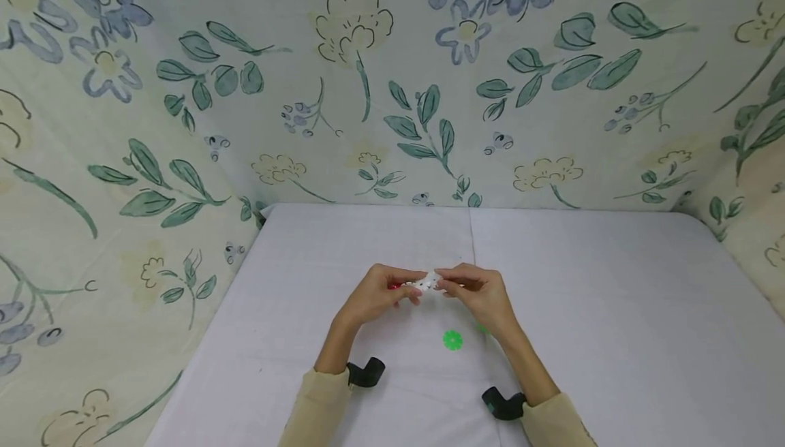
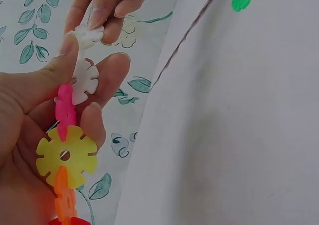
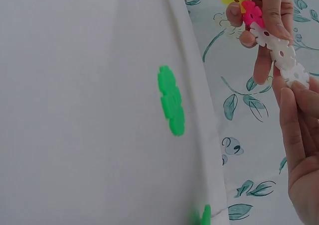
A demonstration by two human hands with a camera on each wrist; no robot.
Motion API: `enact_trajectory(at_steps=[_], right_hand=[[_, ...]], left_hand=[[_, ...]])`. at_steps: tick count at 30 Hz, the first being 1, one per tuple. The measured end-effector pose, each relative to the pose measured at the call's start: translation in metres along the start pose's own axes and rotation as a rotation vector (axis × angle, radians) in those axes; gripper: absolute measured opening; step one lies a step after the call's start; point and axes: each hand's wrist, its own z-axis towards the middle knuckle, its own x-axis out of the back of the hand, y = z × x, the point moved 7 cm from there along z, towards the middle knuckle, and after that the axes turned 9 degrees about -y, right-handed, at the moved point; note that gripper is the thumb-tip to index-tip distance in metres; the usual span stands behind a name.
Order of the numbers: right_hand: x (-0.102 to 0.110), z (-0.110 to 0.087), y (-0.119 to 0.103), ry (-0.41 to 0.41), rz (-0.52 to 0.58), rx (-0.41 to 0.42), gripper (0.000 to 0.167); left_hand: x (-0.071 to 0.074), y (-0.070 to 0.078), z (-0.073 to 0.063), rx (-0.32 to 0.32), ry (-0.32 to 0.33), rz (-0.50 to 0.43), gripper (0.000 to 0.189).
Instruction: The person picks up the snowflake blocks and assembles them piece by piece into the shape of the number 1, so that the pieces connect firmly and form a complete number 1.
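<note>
My left hand (image 1: 375, 295) holds a chain of slotted, flower-shaped plastic discs between thumb and fingers. In the left wrist view the chain runs from a red disc (image 2: 70, 221) through an orange disc (image 2: 65, 197), a yellow disc (image 2: 79, 153) and a pink disc (image 2: 65, 108) to white discs (image 2: 86, 78). My right hand (image 1: 481, 291) pinches the white end disc (image 3: 295, 74) with thumb and fingers. That disc touches the white one beside it; whether their slots are fully engaged I cannot tell. Both hands are raised above the table.
A green flower disc (image 1: 452, 340) lies on the white table cloth (image 1: 589, 311) below the hands. Another green disc (image 1: 482, 329) is partly hidden by the right wrist. A floral curtain (image 1: 368, 147) hangs behind the table. A crease runs along the cloth.
</note>
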Motion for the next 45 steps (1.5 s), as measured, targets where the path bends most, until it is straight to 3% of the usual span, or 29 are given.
enact_trajectory(at_steps=[12, 19, 28, 32, 38, 45], right_hand=[[0.000, -0.001, -0.003, 0.004, 0.011, -0.008, 0.024], [0.000, -0.001, -0.002, 0.013, 0.028, -0.053, 0.026], [0.004, -0.006, 0.007, 0.054, 0.085, -0.142, 0.026], [0.009, -0.009, 0.008, 0.020, 0.050, -0.199, 0.029], [0.033, -0.026, 0.011, 0.028, -0.037, -0.307, 0.036], [0.050, -0.049, 0.022, -0.024, -0.202, -0.422, 0.036]], left_hand=[[0.000, 0.004, 0.000, -0.029, -0.011, -0.029, 0.038], [-0.001, 0.009, -0.001, -0.040, 0.050, 0.108, 0.043], [-0.006, 0.016, 0.003, -0.104, 0.136, 0.183, 0.041], [-0.007, 0.015, 0.003, -0.088, 0.150, 0.220, 0.039], [-0.004, 0.011, 0.003, -0.011, 0.158, 0.208, 0.038], [-0.001, 0.008, 0.002, -0.015, 0.161, 0.176, 0.040]])
